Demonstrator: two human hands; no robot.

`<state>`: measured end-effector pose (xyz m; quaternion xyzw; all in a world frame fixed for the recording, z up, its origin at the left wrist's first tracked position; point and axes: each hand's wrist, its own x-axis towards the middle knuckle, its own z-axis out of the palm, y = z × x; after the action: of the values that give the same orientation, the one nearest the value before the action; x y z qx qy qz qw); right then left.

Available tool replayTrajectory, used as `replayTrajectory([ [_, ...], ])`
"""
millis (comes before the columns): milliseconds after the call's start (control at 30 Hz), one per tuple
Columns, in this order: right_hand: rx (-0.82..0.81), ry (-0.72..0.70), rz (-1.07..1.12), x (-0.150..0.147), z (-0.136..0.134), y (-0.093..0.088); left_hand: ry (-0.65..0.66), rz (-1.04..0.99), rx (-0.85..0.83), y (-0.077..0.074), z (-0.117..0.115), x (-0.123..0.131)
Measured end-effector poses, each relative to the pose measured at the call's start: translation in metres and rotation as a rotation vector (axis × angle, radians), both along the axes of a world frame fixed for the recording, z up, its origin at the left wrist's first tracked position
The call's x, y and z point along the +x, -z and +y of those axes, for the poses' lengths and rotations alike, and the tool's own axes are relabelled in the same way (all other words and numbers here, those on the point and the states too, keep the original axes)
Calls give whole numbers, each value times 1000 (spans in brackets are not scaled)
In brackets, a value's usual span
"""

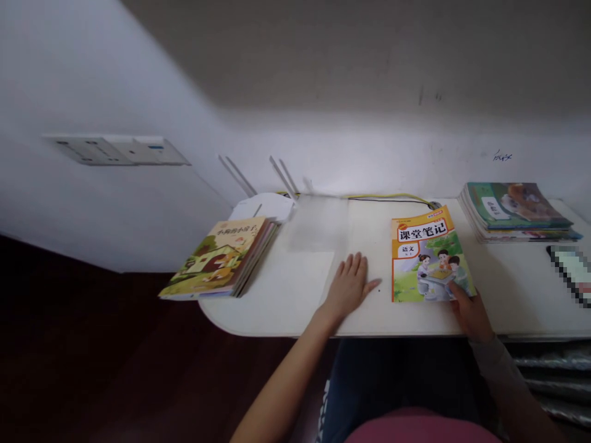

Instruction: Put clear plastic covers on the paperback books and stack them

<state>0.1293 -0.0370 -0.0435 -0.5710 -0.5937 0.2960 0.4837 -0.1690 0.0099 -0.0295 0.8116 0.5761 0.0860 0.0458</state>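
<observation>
My left hand (pixel 348 283) lies flat on the white table (pixel 272 307), fingers stretched out, with nothing held. Under or just beside it is a translucent sheet (pixel 318 224), which looks like a clear plastic book cover; its edges are faint. To the right, my right hand (pixel 471 311) grips the lower right corner of an orange and green book (pixel 429 258), thumb on the front cover and other fingers hidden beneath. The book's front, with Chinese title and drawn children, faces up, and its lower edge is slightly raised toward me.
A stack of picture books (pixel 217 258) sits at the left edge, before a white router (pixel 265 206) with upright antennas. Another book stack (pixel 517 209) stands at the back right, near a phone (pixel 572 274). A yellow cable (pixel 388 195) runs along the wall.
</observation>
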Motion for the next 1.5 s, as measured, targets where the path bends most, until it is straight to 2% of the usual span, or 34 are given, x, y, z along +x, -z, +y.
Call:
replayTrajectory([
  [100, -14, 63, 84, -4, 0, -5, -87, 93, 27, -6, 1, -19],
  [200, -22, 115, 165, -11, 0, -7, -241, 130, 98, -8, -2, -38],
  [300, -28, 161, 196, -13, 2, -15, -348, 64, 151, -7, -5, -61],
  [367, -10, 167, 142, -13, 4, -29, -364, -34, 152, -5, -6, -74],
  [433, 40, 171, -12, -16, 5, -51, -376, -153, 137, -4, -6, -83],
  [533, 127, 178, -419, -39, 5, -91, -374, -287, 118, -1, -6, -88],
  [633, 275, 91, -792, -84, 5, -124, -380, -334, 117, 1, -5, -88],
  [733, 285, -60, -1013, -137, 6, -137, -380, -367, 72, 2, -6, -90],
  [867, 261, -257, -1195, -200, 8, -125, -380, -460, 19, 1, -9, -94],
  [967, 263, -365, -1268, -232, 9, -102, -377, -559, -28, -2, -12, -96],
  [1100, 255, -431, -1291, -257, 14, -66, -329, -683, -99, -9, -14, -101],
  [1233, 159, -503, -1258, -263, 22, -47, -309, -690, -152, -16, -13, -106],
  [1333, 88, -584, -1188, -256, 25, -49, -312, -570, -145, -18, -13, -106],
  [1433, 110, -648, -1136, -244, 26, -54, -370, -357, -66, -17, -16, -103],
  [1500, 136, -669, -1095, -237, 27, -56, -379, -293, -18, -15, -20, -101],
])
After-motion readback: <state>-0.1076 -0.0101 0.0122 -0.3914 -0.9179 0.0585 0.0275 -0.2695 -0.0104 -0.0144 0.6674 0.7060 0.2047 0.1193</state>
